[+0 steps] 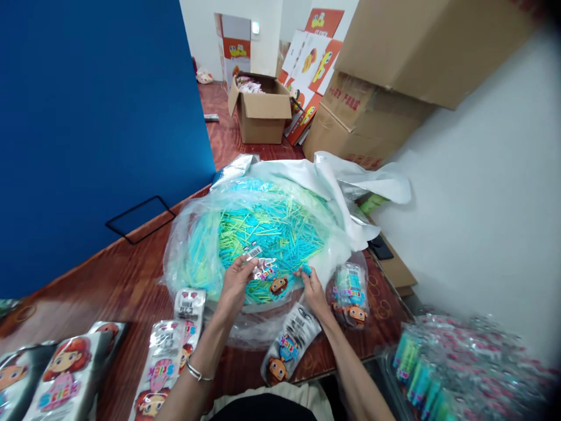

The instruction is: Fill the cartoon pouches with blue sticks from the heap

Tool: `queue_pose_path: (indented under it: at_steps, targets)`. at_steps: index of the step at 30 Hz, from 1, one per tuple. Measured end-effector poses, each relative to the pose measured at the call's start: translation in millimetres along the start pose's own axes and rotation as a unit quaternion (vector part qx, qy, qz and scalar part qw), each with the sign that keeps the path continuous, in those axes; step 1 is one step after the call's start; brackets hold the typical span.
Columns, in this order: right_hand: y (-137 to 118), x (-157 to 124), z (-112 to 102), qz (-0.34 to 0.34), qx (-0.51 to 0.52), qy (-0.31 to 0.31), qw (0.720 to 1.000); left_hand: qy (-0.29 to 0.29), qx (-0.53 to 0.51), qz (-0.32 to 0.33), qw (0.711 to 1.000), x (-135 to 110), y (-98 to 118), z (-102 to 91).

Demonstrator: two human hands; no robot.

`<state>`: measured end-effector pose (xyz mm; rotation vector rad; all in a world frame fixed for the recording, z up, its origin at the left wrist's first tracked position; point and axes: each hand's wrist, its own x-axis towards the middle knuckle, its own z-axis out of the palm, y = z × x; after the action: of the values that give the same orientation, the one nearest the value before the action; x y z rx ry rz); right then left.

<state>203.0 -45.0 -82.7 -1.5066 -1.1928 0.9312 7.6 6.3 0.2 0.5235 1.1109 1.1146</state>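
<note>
My left hand (pixel 236 279) pinches the top edge of a small printed pouch (pixel 268 275) with a cartoon face. My right hand (pixel 312 287) is closed at the pouch's other side, with a few blue sticks under its fingers. Both hands hover over a big clear plastic bag (pixel 193 245) heaped with blue and green sticks (pixel 276 225). A filled pouch (pixel 350 292) lies just right of my right hand. An empty pouch (pixel 287 345) lies below it near my wrist.
More cartoon pouches (pixel 169 356) lie along the wooden table's (pixel 123 280) near left edge. A pile of filled packets (pixel 456 362) sits at the lower right. A blue wall stands left, a white wall right. Cardboard boxes (pixel 260 108) stand behind.
</note>
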Motion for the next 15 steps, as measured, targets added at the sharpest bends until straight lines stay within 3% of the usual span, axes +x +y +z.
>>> queue_pose_path:
  at_steps: [9, 15]
  targets:
    - [-40.6, -9.3, 3.4, -0.077, -0.061, -0.036, 0.995, -0.036, 0.052, 0.041, 0.997, 0.9, 3.7, 4.0]
    - [-47.0, -9.3, 3.9, -0.092, -0.071, -0.047, 0.992, -0.037, 0.037, 0.015, 0.999, 5.6, 1.5, 7.7]
